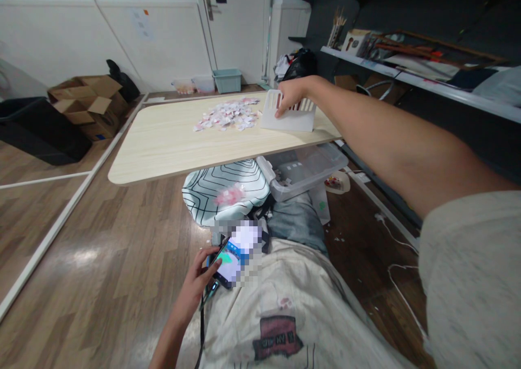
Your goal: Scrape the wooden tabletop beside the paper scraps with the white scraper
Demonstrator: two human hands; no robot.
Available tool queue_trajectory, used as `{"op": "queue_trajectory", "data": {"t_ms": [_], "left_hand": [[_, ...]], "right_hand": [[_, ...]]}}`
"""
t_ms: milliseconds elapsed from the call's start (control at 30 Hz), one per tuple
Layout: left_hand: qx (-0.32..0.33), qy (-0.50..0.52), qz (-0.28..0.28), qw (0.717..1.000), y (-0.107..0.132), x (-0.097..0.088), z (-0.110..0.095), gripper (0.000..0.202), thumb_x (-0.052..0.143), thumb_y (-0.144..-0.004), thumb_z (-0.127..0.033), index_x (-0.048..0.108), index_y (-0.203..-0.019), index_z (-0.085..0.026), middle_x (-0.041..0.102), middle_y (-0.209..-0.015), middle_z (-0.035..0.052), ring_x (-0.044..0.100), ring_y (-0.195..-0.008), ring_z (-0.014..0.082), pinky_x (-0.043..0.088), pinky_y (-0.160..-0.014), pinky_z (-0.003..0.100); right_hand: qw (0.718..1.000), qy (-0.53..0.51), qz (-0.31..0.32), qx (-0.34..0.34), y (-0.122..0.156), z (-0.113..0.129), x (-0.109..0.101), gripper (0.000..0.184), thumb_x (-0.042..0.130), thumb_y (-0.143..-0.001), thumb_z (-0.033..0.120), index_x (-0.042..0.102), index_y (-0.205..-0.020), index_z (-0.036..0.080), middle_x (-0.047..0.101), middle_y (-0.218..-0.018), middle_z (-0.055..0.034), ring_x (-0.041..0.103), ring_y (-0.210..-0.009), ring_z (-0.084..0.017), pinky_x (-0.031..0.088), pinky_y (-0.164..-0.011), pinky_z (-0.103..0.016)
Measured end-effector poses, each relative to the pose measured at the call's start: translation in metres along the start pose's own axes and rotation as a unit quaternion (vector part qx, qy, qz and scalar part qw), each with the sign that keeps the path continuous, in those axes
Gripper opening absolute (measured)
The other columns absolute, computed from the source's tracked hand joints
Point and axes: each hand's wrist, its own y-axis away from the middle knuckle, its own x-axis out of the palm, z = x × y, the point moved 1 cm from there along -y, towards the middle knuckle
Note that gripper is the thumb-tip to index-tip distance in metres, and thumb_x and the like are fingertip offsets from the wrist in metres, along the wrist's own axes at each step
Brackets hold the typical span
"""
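In my left hand (202, 274) is a phone (233, 260) with its screen lit, held low over my lap; part of the screen is blurred out. A cable runs from its lower end. My right hand (293, 93) reaches out to the tabletop and grips a white slotted plastic basket (288, 118) near its left end, thumb on the near side. The inside of the basket is hidden. Just left of it, a loose heap of small white and pinkish pieces (230, 114) is spread on the pale wooden table (163, 146).
Below the table's near edge sit a clear plastic bin (305, 176) and a patterned cushion (199, 190) with small pink bits on it. A shelf (448, 87) runs along the right. Cardboard boxes (91, 106) and a black bin (40, 130) stand left. Cables (401, 298) lie on the floor.
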Motion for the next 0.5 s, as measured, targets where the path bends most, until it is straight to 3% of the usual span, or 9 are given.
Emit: {"op": "queue_trajectory", "data": {"t_ms": [100, 167, 233, 333, 500], "left_hand": [[-0.009, -0.006, 0.0, 1.0, 0.0005, -0.0023, -0.0019, 0.058, 0.072, -0.087, -0.074, 0.082, -0.113, -0.023, 0.075, -0.132, 0.0109, 0.057, -0.146, 0.0388, 0.038, -0.128, 0.05], [-0.016, -0.005, 0.001, 1.0, 0.0003, -0.0031, -0.0028, 0.057, 0.072, -0.086, -0.073, 0.082, -0.113, -0.023, 0.075, -0.133, 0.0107, 0.056, -0.147, 0.039, 0.035, -0.13, 0.05], [-0.017, -0.002, 0.007, 1.0, -0.0004, -0.0029, -0.0036, 0.056, 0.076, -0.084, -0.071, 0.082, -0.114, -0.024, 0.075, -0.132, 0.0105, 0.057, -0.145, 0.0386, 0.045, -0.122, 0.046], [-0.024, 0.009, 0.01, 1.0, -0.0026, -0.002, -0.003, 0.056, 0.084, -0.077, -0.067, 0.081, -0.112, -0.023, 0.073, -0.131, 0.0108, 0.063, -0.135, 0.0369, 0.058, -0.098, 0.037], [-0.034, 0.022, 0.011, 0.999, -0.0056, -0.0002, 0.0037, 0.06, 0.091, -0.072, -0.063, 0.08, -0.113, -0.021, 0.072, -0.129, 0.0112, 0.071, -0.114, 0.0313, 0.059, -0.082, 0.033]], "right_hand": [[1.0, 0.0, 0.004, 0.002, 0.0016, 0.0009, -0.0003, 0.054, 0.091, -0.09, 0.02, 0.076, -0.133, -0.008, 0.076, -0.141, -0.022, 0.071, -0.131, -0.036, 0.053, -0.116, -0.044], [1.0, -0.002, 0.008, 0.003, 0.002, 0.0007, -0.0003, 0.054, 0.09, -0.091, 0.02, 0.075, -0.134, -0.009, 0.075, -0.142, -0.0219, 0.071, -0.131, -0.034, 0.052, -0.115, -0.039], [1.0, -0.002, 0.009, 0.003, 0.0016, 0.0, -0.0002, 0.056, 0.09, -0.091, 0.022, 0.074, -0.135, -0.01, 0.076, -0.141, -0.022, 0.071, -0.13, -0.031, 0.051, -0.114, -0.034], [1.0, 0.005, 0.005, 0.006, 0.0003, -0.0012, -0.0001, 0.061, 0.09, -0.091, 0.027, 0.073, -0.136, -0.011, 0.076, -0.14, -0.0231, 0.072, -0.129, -0.03, 0.051, -0.111, -0.032], [1.0, 0.003, 0.004, 0.013, 0.0001, -0.001, 0.0001, 0.06, 0.091, -0.091, 0.026, 0.074, -0.136, -0.01, 0.075, -0.142, -0.0228, 0.071, -0.13, -0.032, 0.05, -0.112, -0.035]]}}
